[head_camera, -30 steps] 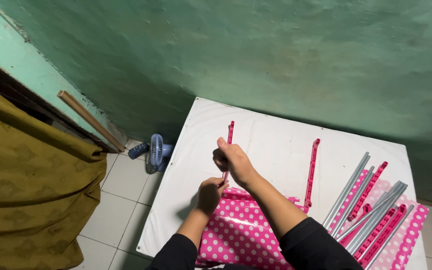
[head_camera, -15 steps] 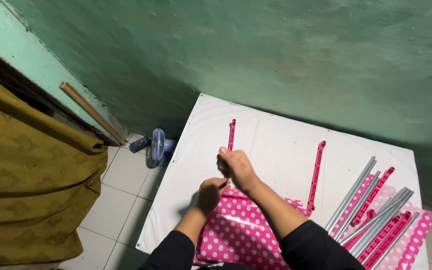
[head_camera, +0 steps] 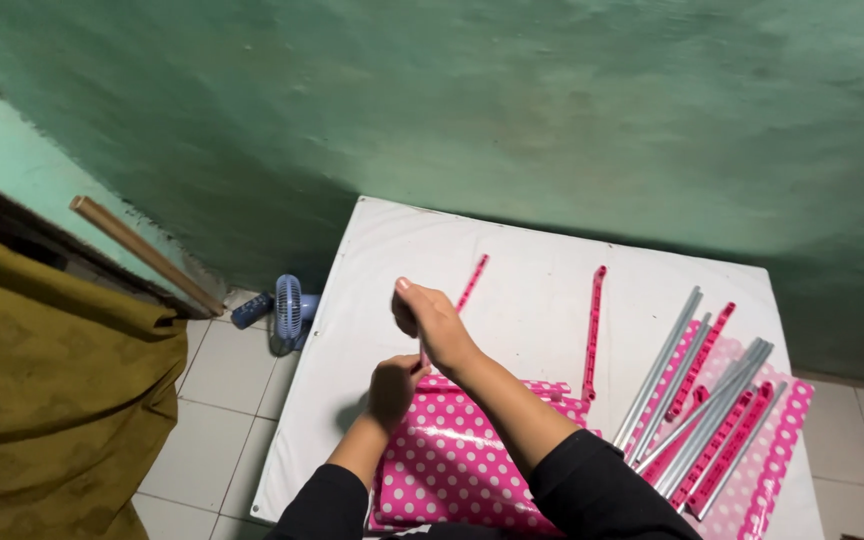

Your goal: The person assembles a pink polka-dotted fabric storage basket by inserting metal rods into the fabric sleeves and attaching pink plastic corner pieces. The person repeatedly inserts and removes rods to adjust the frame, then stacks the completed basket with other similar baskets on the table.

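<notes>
Strip (head_camera: 422, 352), pink and thin, sits clamped in my right hand (head_camera: 432, 322) grip, long axis dropping straight down to my left hand (head_camera: 394, 388), just below, closed around its lower end. I see both over polka-dot fabric (head_camera: 462, 460) on the white table (head_camera: 532, 290).

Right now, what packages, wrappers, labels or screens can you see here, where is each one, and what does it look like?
No labels, signs or screens show.
Folded polka-dot sheet: near edge of the white board, under both hands; glossy pink with white dots, roughly rectangular.
Polka-dot wrapper: right side of the board, under the grey tubes and pink strips; flat, pink with white dots.
</notes>
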